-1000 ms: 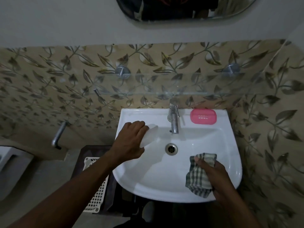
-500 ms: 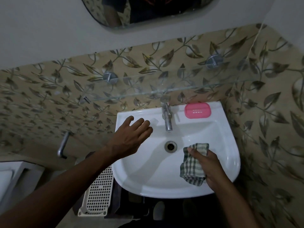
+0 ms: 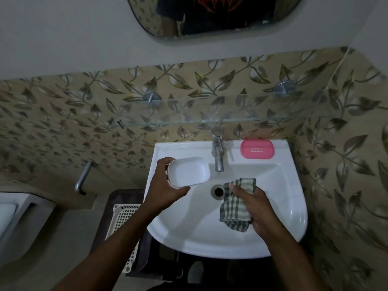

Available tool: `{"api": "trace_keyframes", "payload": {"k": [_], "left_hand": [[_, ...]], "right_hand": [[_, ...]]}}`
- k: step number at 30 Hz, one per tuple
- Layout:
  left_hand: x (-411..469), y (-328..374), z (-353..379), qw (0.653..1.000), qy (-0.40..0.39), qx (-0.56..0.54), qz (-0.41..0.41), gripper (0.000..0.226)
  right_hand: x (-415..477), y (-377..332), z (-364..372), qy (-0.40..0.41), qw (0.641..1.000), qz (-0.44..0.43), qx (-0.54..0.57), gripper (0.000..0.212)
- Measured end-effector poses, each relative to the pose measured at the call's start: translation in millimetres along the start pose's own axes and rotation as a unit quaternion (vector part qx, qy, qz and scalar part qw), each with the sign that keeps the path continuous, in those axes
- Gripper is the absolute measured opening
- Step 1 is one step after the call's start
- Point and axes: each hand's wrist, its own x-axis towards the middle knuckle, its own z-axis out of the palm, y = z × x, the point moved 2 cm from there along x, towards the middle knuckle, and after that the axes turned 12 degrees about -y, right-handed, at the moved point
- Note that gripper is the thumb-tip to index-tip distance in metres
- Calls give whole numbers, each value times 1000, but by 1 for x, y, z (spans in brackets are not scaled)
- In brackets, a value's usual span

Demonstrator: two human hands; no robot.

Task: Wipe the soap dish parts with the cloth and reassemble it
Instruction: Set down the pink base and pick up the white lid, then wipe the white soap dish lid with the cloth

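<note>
Low on the left, a white plastic basket with holes (image 3: pixel 123 219), not needed now. Next, the left hand (image 3: pixel 163 187), curled round one end of the white oval plastic soap dish tray (image 3: pixel 189 172), thumb on the near edge, fingers on the far edge. Tray held up over the left side of the white sink (image 3: pixel 283 206), hollow side up, as it looks. In the middle, the shiny metal tap (image 3: pixel 218 152). Then the green and white checked cloth (image 3: pixel 233 206), bunched in the right hand (image 3: pixel 260 206), fingers curled round it, near the tray but not touching. Far right, on the back ledge, the pink plastic soap dish part (image 3: pixel 257 149), lying flat.

Likely next: wiping the white tray. To do it well, hold the tray tight, keep it over the sink, push the cloth into the hollow, rub round the corners and rim.
</note>
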Motion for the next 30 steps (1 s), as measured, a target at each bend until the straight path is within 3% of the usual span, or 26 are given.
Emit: {"api": "trace_keyframes", "payload": {"k": [3, 8, 14, 16, 18, 20, 22, 25, 30], "left_hand": [[-8, -5, 2, 997, 15, -73, -6, 79], [-17, -1, -1, 991, 27, -132, 20, 77], [-11, 7, -9, 967, 3, -251, 39, 85], [-5, 11, -11, 930, 14, -366, 37, 78], [4, 14, -11, 841, 50, -539, 24, 63], [12, 18, -12, 739, 62, -671, 14, 63], [17, 28, -10, 680, 62, -731, 22, 62], [24, 46, -5, 644, 82, -759, 49, 68], [34, 56, -8, 655, 78, -749, 53, 84]], "right_hand": [[12, -13, 16, -9, 999, 0, -32, 30], [30, -38, 54, -39, 992, 2, -122, 58], [40, -58, 92, -79, 985, -4, -155, 63], [42, -61, 101, -73, 986, -19, -151, 60], [44, -64, 109, -67, 985, -39, -152, 51], [45, -67, 115, -51, 981, -58, -176, 39], [43, -71, 121, -32, 973, -85, -210, 27], [33, -74, 133, 2, 946, -128, -298, 20], [12, -76, 140, -2, 913, -125, -389, 37]]}}
